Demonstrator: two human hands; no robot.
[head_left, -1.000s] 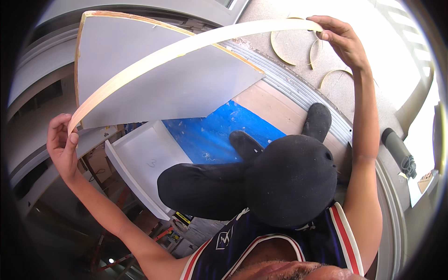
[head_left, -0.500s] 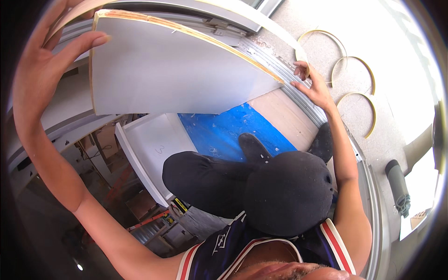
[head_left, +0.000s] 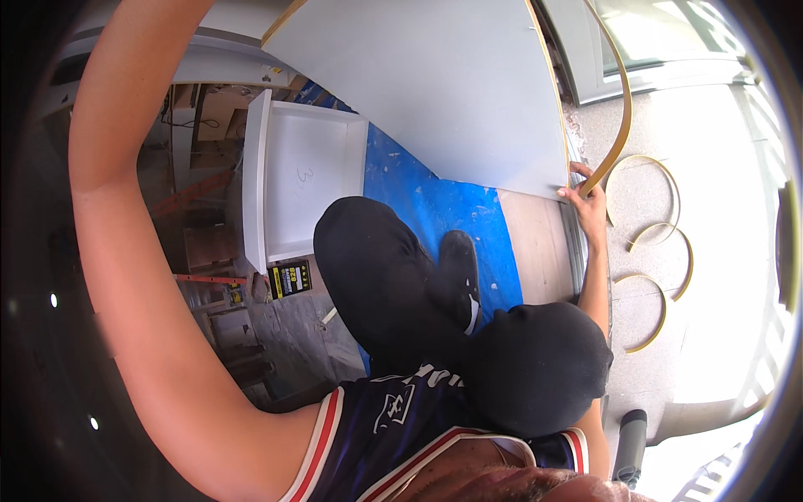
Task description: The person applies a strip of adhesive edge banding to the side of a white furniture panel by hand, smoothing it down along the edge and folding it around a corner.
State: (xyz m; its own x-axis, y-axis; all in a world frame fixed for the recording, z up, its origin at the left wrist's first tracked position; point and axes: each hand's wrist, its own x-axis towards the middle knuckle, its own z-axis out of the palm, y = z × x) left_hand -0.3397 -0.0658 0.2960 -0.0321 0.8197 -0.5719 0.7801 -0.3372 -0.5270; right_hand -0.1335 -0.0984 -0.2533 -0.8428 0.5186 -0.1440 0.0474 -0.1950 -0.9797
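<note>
Hands: your right hand (head_left: 585,201) is closed on the lower end of the edge-banding strip (head_left: 623,109), fingers pinching it against the lower right corner of the white panel (head_left: 435,92). Your left hand is out of view past the top of the picture; only the raised left arm (head_left: 125,251) shows, so you cannot tell whether that hand is open or shut.

White panel: a large flat board with a curved right edge, filling the upper middle of the view. Its curved edge shows a thin tan line of banding already along it.

Blue sheet (head_left: 435,217): spread on the floor below the panel, running down toward your legs, with a strip of bare wood boarding (head_left: 539,243) just beside it on the right.

White cabinet box (head_left: 293,184): an open, shallow unit lying left of the blue sheet, touching its edge, its inside facing up.

Your legs: dark trousers, one knee (head_left: 535,368) bent low in the view, one dark shoe (head_left: 458,268) resting on the blue sheet.

Edge-banding strip: thin, tan, springy; it rises from your right hand in a bow away from the panel's curved edge and leaves the picture at the top.

Coiled banding offcuts (head_left: 661,251): three loose tan loops lying on the pale floor to the right of your right hand, near one another, apart from the panel.

Small yellow-and-black label (head_left: 289,279): just below the cabinet box.
</note>
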